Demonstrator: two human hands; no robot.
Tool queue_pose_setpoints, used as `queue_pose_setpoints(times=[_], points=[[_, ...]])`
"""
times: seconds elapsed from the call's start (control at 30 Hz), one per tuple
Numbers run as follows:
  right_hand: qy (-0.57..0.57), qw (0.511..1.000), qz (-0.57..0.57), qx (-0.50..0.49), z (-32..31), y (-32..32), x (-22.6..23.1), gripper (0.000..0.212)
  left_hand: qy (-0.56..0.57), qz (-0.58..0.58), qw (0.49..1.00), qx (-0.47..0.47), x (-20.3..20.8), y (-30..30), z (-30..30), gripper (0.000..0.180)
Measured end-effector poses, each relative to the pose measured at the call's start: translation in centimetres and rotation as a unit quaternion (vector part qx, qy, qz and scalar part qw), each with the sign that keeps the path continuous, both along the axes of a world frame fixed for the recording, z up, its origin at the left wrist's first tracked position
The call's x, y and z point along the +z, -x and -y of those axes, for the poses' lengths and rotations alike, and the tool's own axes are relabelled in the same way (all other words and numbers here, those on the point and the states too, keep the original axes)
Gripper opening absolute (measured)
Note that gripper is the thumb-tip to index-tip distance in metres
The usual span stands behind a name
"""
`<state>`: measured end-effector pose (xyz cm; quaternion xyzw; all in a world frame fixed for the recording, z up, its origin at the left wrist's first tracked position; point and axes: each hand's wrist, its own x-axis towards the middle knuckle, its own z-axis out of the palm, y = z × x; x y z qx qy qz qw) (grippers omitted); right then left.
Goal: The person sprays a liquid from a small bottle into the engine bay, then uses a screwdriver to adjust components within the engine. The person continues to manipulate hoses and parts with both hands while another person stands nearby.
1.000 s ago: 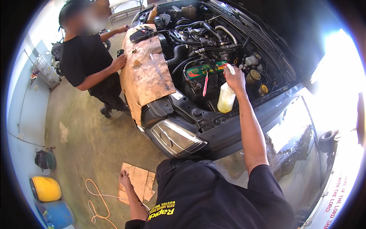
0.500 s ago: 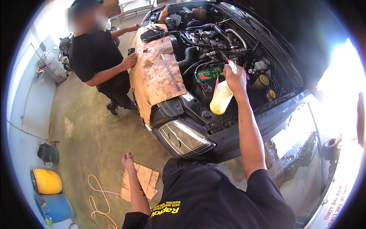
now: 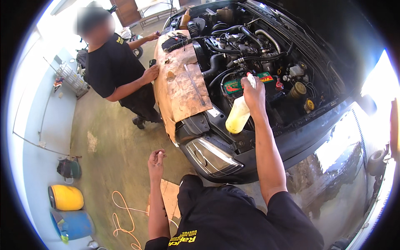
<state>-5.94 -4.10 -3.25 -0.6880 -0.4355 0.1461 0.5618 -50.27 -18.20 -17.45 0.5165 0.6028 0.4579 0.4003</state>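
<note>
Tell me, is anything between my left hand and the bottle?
Yes, in this view: the car's front corner lies between your left hand and the bottle, which your right hand holds.

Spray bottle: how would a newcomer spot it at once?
Start at the dark car. Just below its green-labelled battery in the picture, the person's right hand holds the spray bottle, tilted. Its whitish body, yellow toward the bottom, sets it apart from the black engine parts.

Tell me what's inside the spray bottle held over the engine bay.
Pale yellow liquid shows through the lower part of the spray bottle. The person's right hand wraps the neck, so whatever is inside there is hidden.
</note>
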Motion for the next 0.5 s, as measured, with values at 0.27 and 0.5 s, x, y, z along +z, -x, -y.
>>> queue_pose_setpoints(times=[0.27,0.5], points=[[-0.001,0.998,-0.06,0.005,-1.9,6.3,1.9,0.032,0.049,0.07,0.996,-0.031,-3.9,7.0,-7.3,0.028],[-0.028,0.982,-0.05,-0.179,-6.8,12.7,-2.5,0.024,0.081,0.082,0.991,-0.066,-5.5,17.9,-16.5,0.025]])
